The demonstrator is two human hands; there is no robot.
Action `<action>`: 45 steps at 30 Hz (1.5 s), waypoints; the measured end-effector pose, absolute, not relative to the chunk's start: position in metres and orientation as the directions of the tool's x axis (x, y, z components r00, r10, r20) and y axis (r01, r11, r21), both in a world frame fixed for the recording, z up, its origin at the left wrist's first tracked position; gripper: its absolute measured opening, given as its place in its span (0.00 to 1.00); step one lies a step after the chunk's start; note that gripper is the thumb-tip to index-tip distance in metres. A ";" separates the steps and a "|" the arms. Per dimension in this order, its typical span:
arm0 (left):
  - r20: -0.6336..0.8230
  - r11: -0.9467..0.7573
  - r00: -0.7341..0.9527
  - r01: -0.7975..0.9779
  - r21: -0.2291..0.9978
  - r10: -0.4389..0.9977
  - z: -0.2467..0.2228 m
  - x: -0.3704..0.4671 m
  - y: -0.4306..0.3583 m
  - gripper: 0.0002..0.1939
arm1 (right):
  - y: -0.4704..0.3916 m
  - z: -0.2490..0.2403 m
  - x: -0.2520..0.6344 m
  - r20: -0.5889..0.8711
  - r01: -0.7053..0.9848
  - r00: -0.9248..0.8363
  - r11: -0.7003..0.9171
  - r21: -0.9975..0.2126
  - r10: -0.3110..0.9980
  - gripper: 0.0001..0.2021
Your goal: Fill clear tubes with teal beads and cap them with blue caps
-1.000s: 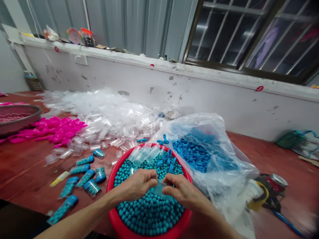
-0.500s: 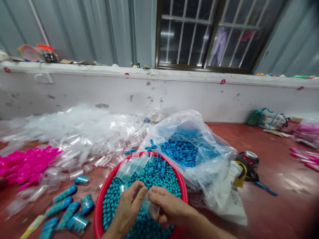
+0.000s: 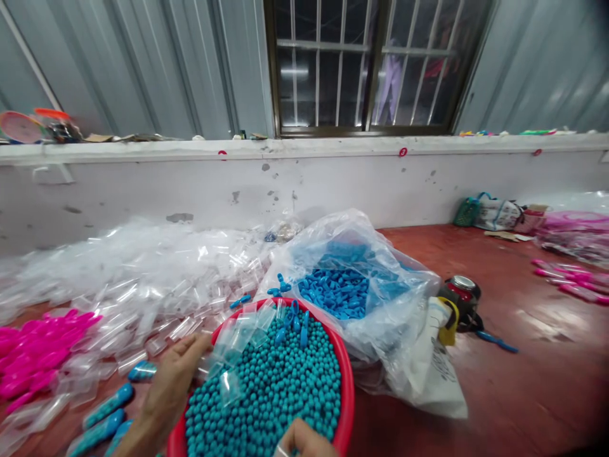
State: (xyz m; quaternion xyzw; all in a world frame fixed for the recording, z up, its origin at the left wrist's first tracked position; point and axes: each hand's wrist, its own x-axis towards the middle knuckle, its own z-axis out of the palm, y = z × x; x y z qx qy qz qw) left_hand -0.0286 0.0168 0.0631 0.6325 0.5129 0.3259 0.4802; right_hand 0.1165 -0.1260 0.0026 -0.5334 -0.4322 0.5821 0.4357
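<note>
Sleeves of clear plastic (image 3: 137, 273) spread ten o'clock of the red basin (image 3: 347, 387) of teal beads (image 3: 280, 387); your left hand (image 3: 175, 376) is at its ten-o'clock rim, grip unclear; your right hand (image 3: 308, 439) curls at five, hold unclear; blue pieces (image 3: 335, 292) sit bagged at one.

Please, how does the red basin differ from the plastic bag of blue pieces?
The red basin is opaque and round-rimmed; the plastic bag is see-through and crumpled. The basin holds mostly teal beads; the bag, blue pieces. Both sit on the red table.
</note>
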 end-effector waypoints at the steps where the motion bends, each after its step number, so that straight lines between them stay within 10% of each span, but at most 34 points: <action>1: -0.087 -0.042 0.319 0.377 0.925 0.944 0.063 -0.027 0.026 0.18 | -0.127 0.002 0.118 -0.230 -0.067 -0.057 -0.233 -0.970 0.972 0.14; 9: 0.337 -0.527 0.408 0.590 0.612 0.849 0.058 0.030 0.024 0.26 | -0.100 0.017 0.140 -0.107 -0.192 0.129 -0.081 -0.978 0.986 0.16; 23: 0.060 -0.337 0.524 0.452 0.826 0.850 0.015 0.013 0.009 0.16 | -0.066 0.002 0.122 -0.236 -0.362 0.079 -0.193 -0.912 0.969 0.11; 31: 0.083 -0.284 0.485 0.358 0.889 0.871 0.044 0.016 0.004 0.15 | -0.047 0.029 0.152 0.007 0.198 0.076 -0.008 -0.980 0.997 0.15; 37: -0.104 -0.384 0.603 0.621 0.683 0.791 0.034 -0.009 -0.028 0.09 | -0.074 0.037 0.194 -0.037 0.874 -0.019 -0.001 -0.486 0.999 0.13; 40: -0.246 -0.412 0.652 0.682 0.604 0.717 0.019 -0.009 -0.040 0.09 | -0.083 0.029 0.194 -0.183 0.953 0.001 -0.057 -0.298 0.983 0.10; 45: -0.310 -0.249 0.555 0.713 0.656 0.772 -0.005 0.021 -0.025 0.05 | -0.065 0.004 0.171 -0.158 0.929 0.014 -0.071 -0.362 0.987 0.12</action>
